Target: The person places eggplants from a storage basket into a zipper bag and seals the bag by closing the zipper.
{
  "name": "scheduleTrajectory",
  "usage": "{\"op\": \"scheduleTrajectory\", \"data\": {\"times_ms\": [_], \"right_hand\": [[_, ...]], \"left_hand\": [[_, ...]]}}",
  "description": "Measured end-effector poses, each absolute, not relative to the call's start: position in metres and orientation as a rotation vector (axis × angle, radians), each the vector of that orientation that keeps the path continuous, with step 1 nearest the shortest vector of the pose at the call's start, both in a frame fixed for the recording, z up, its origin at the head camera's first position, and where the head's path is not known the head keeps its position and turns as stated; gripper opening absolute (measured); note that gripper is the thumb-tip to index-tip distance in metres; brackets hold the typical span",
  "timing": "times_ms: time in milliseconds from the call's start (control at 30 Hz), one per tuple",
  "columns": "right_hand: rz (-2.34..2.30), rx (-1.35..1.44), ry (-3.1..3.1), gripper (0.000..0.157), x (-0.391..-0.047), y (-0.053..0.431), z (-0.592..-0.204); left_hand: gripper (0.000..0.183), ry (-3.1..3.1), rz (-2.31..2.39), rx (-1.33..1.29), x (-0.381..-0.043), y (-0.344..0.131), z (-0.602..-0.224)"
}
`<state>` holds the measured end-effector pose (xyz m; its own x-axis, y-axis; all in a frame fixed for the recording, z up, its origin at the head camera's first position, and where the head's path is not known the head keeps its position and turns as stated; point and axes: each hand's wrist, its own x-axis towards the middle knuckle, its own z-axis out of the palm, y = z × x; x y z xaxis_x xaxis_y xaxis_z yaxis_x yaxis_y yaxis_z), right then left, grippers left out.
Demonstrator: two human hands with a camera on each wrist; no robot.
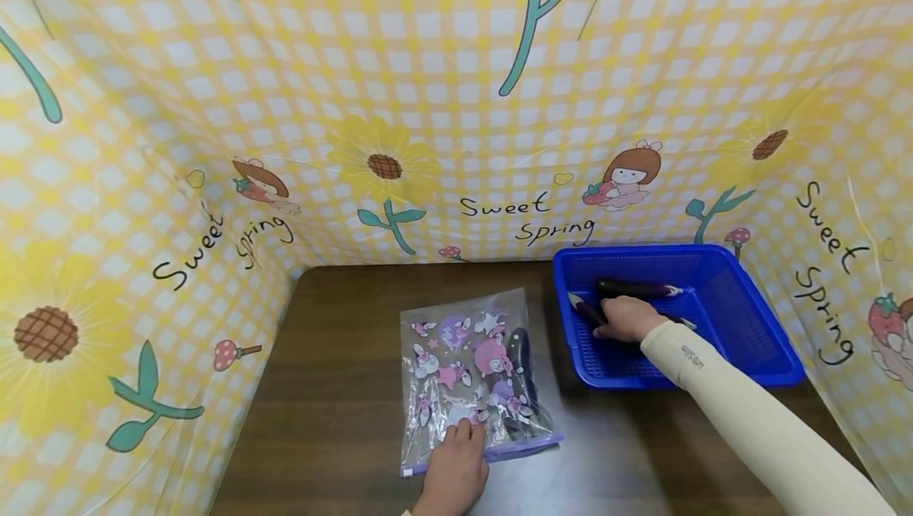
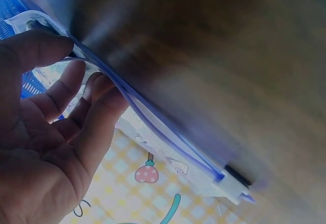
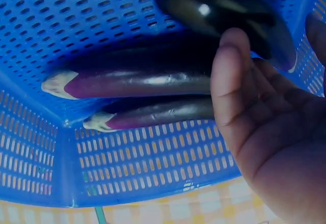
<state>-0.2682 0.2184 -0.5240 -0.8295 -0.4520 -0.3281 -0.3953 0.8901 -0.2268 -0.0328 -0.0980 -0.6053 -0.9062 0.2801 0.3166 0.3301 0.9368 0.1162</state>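
A clear zip bag (image 1: 456, 342) with pink and purple cartoon prints lies flat on the table, a dark eggplant (image 1: 524, 361) inside along its right side. At the bag's purple zip edge, my left hand (image 1: 455, 464) has thumb and fingers about the rim; the left wrist view shows the mouth (image 2: 153, 122) slightly parted. To the right, my right hand (image 1: 629, 319) reaches into a blue basket (image 1: 756, 318) and grips an eggplant (image 1: 583, 308), its stem end pointing left. Two other eggplants (image 3: 147, 84) lie side by side in the basket.
The brown wooden table (image 1: 321, 365) extends left of the bag. A yellow checked cloth (image 1: 428, 104) with flower prints stands as walls behind and at both sides. The basket's raised, perforated rim is close to the back and right cloth.
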Motion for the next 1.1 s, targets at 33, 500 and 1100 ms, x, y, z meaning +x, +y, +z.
{"op": "scheduleTrajectory", "data": {"times_ms": [33,500,1100], "right_hand": [[-0.205,-0.622,2.673,0.029,-0.269,0.217,-0.525],[-0.173,-0.561,2.614,0.029,-0.261,0.212,-0.532],[-0.392,-0.612,2.686,0.044,-0.259,0.236,-0.499]], "left_hand": [[0.035,-2.797,-0.235,-0.451,-0.033,-0.098,-0.605],[0.035,-2.758,-0.215,-0.472,-0.033,-0.098,-0.612],[0.034,-2.712,-0.246,-0.485,-0.032,-0.104,-0.611]]}}
